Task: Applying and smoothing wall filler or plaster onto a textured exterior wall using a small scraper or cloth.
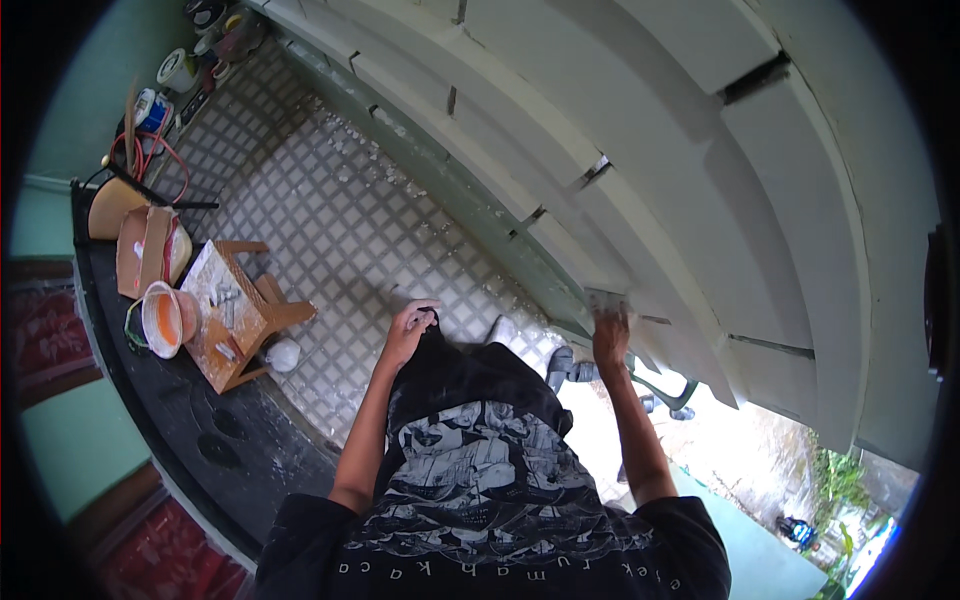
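Well left of the white panelling [640, 140], a white-smeared wooden stool [250, 318] stands next to an orange-lined bucket [170, 318], while pale crumbs [375, 165] litter the patterned floor [330, 235] near the panelling's foot. Your left hand [408, 328], whitened at the fingers, hangs clear of the panelling on a forearm reaching up from below; its fingers curl loosely, and whether they pinch anything cannot be told. Farther right, at the panelling's near lower edge, your right hand [612, 340] reaches out on a nearly straight arm, fingers closed around a flat grey blade [607, 297]. The blade sits right by the boards, though the view does not settle whether it touches them. The work appears to be partway along: broad stretches of the panelling look pale and even, yet dark gaps [757, 78] stand bare at several joints across its span, one of them to the right of your blade, and those joints seem to be what is left.
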Tool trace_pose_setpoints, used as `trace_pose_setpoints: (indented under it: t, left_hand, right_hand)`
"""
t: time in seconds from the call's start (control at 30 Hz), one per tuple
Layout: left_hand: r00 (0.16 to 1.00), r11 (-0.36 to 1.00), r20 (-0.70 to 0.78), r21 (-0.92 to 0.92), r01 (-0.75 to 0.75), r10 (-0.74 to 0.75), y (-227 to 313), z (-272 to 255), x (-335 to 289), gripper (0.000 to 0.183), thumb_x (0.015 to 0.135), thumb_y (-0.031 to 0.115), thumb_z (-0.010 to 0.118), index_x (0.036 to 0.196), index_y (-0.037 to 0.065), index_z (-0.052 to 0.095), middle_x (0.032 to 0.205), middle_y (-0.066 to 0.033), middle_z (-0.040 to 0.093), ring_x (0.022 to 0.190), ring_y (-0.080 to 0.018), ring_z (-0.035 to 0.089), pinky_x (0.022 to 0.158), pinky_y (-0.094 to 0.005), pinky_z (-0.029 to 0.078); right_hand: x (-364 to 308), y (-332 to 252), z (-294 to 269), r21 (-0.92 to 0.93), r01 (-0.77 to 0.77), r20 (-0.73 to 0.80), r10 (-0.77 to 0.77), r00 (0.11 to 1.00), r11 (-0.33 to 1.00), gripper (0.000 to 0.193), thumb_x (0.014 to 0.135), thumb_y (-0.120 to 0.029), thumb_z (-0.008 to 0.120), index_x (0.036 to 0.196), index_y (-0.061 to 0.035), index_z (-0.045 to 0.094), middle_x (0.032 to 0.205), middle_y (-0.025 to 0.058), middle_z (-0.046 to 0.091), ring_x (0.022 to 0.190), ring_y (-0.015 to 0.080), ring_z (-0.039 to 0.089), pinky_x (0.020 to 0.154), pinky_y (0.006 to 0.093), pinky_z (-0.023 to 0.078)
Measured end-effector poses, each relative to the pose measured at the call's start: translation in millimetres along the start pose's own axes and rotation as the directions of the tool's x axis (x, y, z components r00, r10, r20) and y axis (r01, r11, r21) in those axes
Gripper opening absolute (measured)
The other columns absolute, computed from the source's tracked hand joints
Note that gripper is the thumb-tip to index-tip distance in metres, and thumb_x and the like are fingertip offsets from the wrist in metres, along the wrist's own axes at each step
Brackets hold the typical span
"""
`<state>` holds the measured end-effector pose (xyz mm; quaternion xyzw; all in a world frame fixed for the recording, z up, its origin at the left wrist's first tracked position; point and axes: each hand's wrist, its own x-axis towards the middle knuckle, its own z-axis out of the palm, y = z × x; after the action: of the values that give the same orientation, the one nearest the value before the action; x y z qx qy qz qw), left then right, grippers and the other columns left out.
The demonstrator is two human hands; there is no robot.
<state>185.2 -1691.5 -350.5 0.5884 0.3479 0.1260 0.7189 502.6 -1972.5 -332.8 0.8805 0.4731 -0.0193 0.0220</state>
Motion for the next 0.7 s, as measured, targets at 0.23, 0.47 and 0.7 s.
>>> trace_pose_setpoints:
  t: [0.23, 0.47, 0.7]
  left_hand:
    - [0.973, 0.999, -0.227, 0.025, -0.025, 0.03, -22, 33, -49, 0.021, 0.095, 0.012, 0.055, 0.114, 0.004, 0.059, 0.107, -0.0036, 0.064, 0.084, -0.0126, 0.06, 0.08, -0.0268, 0.047]
    - [0.926, 0.999, -0.376, 0.021, 0.05, -0.039, -33, 61, -108, 0.023, 0.095, 0.01, 0.052, 0.116, 0.003, 0.058, 0.109, -0.005, 0.063, 0.086, -0.0133, 0.059, 0.08, -0.0272, 0.047]
    - [0.924, 1.0, -0.382, 0.008, 0.027, -0.022, -43, 58, -126, 0.025, 0.094, 0.006, 0.049, 0.118, 0.003, 0.057, 0.112, -0.0057, 0.063, 0.09, -0.0135, 0.06, 0.081, -0.0266, 0.047]
  right_hand:
    - [36, 1, -57, -0.287, 0.12, -0.161, -0.171, 0.972, 0.95, 0.056, 0.085, -0.01, 0.05, 0.14, -0.0156, 0.045, 0.141, 0.0109, 0.046, 0.132, 0.0289, 0.041, 0.109, 0.0418, 0.034]
    - [66, 10, 13, -0.196, 0.2, 0.127, -0.177, 0.976, 0.96, 0.048, 0.087, -0.011, 0.049, 0.135, -0.0166, 0.052, 0.12, 0.008, 0.062, 0.114, 0.0265, 0.056, 0.105, 0.0382, 0.037]
    - [69, 6, -43, 0.004, 0.372, -0.559, -0.307, 0.77, 0.928, 0.061, 0.08, 0.0, 0.052, 0.137, -0.0228, 0.052, 0.111, 0.011, 0.066, 0.1, 0.0321, 0.062, 0.09, 0.0458, 0.048]
